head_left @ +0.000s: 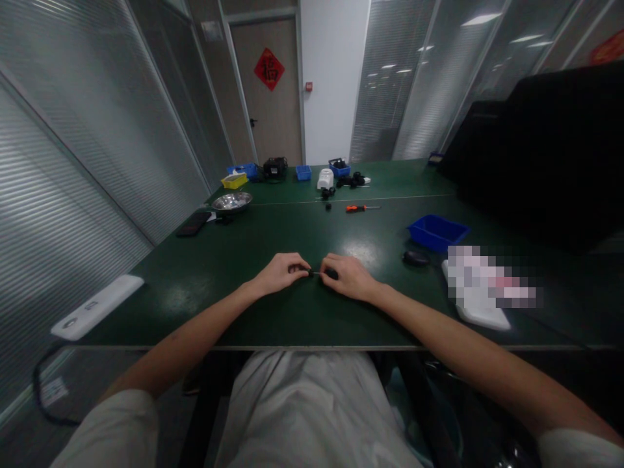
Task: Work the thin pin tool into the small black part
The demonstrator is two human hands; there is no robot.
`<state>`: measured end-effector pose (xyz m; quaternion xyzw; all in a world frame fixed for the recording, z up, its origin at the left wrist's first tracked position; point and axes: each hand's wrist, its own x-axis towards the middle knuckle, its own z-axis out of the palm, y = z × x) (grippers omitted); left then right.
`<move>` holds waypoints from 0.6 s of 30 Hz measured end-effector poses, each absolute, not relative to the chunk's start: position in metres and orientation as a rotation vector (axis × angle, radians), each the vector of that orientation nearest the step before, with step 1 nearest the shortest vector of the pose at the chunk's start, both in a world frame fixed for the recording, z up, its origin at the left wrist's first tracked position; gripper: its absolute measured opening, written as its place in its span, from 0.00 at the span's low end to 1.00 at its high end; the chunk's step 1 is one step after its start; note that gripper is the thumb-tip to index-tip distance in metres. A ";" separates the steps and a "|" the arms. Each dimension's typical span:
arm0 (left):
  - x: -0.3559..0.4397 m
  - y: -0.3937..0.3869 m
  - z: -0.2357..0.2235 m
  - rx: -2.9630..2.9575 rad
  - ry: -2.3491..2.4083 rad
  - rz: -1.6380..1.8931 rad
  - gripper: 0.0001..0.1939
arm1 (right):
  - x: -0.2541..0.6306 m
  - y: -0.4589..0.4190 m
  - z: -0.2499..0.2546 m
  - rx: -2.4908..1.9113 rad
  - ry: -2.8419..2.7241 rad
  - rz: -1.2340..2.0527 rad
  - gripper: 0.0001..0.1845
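Both of my hands meet at the front middle of the green table. My left hand (pixel 284 273) pinches a small black part (pixel 311 273) between thumb and fingertips. My right hand (pixel 350 276) is closed around another black part (pixel 332 273), partly hidden by the fingers. A thin metal rod (pixel 316 273) spans the short gap between the two hands. Whether the rod and both black parts are one piece, I cannot tell. Beyond the hands, an orange-handled screwdriver (pixel 357 208) lies next to a small round black piece (pixel 328 207).
On the green table (pixel 273 227) are a blue tray (pixel 437 233), a black mouse (pixel 416 259) and a white power strip (pixel 97 307). A metal bowl (pixel 233 202) and a dark phone (pixel 194 223) lie left. Black parts (pixel 353 180) and a white housing (pixel 325 179) sit farther back.
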<state>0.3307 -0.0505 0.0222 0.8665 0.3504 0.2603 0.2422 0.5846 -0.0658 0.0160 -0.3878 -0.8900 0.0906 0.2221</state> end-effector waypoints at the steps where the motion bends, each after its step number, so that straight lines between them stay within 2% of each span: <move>1: 0.331 -0.051 0.023 2.370 0.955 0.706 0.09 | 0.584 -0.066 0.016 -1.074 -2.454 0.251 0.04; 18: 0.333 -0.051 0.016 2.250 0.897 0.780 0.09 | 0.579 -0.069 0.012 -0.984 -2.486 0.251 0.05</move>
